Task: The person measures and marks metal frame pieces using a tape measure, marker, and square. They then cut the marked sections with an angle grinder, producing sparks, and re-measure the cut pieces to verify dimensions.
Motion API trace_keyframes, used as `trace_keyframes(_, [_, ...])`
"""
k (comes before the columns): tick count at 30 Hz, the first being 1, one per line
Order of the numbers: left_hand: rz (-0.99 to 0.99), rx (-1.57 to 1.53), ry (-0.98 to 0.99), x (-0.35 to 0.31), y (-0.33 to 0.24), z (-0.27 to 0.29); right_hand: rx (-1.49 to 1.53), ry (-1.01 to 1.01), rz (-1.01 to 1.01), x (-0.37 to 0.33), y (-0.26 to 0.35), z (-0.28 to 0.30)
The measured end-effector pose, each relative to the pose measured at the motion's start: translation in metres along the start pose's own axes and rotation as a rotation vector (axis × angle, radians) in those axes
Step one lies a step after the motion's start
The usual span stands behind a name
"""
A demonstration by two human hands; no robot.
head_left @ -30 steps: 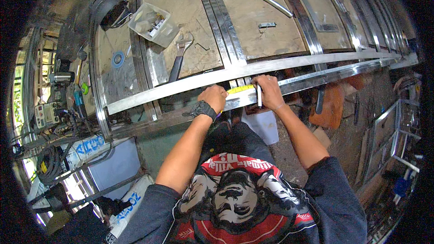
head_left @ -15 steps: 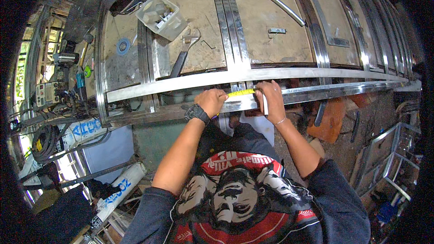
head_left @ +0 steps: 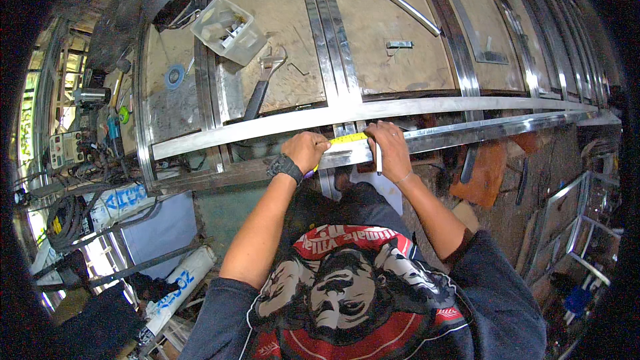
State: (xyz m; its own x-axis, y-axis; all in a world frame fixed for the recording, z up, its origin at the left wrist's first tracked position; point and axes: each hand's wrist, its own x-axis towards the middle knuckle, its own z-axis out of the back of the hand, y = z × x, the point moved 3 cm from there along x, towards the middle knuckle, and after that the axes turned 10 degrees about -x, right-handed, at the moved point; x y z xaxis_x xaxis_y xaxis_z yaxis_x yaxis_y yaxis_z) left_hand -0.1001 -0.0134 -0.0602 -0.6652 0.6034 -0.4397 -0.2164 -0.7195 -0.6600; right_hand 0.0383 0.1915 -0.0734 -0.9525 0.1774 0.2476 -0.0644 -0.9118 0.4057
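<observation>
A yellow tape measure blade (head_left: 349, 139) stretches between my hands along a shiny square metal tube (head_left: 427, 141). My left hand (head_left: 305, 150), with a black watch on the wrist, is closed on the tape measure; a bit of purple and yellow shows beneath it, the rest hidden by the fingers. My right hand (head_left: 390, 150) pinches the blade's other end against the tube. A slim white pen-like stick (head_left: 379, 159) also sits in that hand, pointing down. Just beyond lies a flat pale metal bar (head_left: 260, 127), parallel to the tube.
On the panelled metal frame lie a hammer (head_left: 403, 5), an adjustable wrench (head_left: 262, 87), a metal square (head_left: 470, 30), a blue disc (head_left: 174, 77) and a clear plastic box (head_left: 243, 45) of small parts. Cables (head_left: 65, 217) and wrapped white bundles (head_left: 179, 280) crowd the left.
The bench and tools have shifted slightly left in view. My right hand has turned a little, and the white stick looks narrower. Both hands stay on the tape.
</observation>
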Motion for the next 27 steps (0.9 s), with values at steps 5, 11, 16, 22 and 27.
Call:
trace_keyframes(5, [0.011,0.013,0.008,0.001,-0.002,0.001,-0.030,0.031,-0.038,0.003,0.001,-0.005])
trace_keyframes(11, [0.013,0.035,0.002,0.001,-0.003,0.001,-0.076,-0.012,-0.065,0.002,-0.004,-0.014])
trace_keyframes(16, [0.025,0.035,0.017,0.001,-0.003,0.001,-0.075,0.014,-0.094,0.006,0.003,-0.006])
trace_keyframes(22, [0.039,0.057,0.040,0.005,-0.002,0.000,-0.115,0.001,-0.076,0.005,0.001,-0.006])
trace_keyframes(27, [0.057,0.065,0.067,0.005,-0.002,0.001,-0.052,-0.063,-0.052,0.006,0.010,0.011])
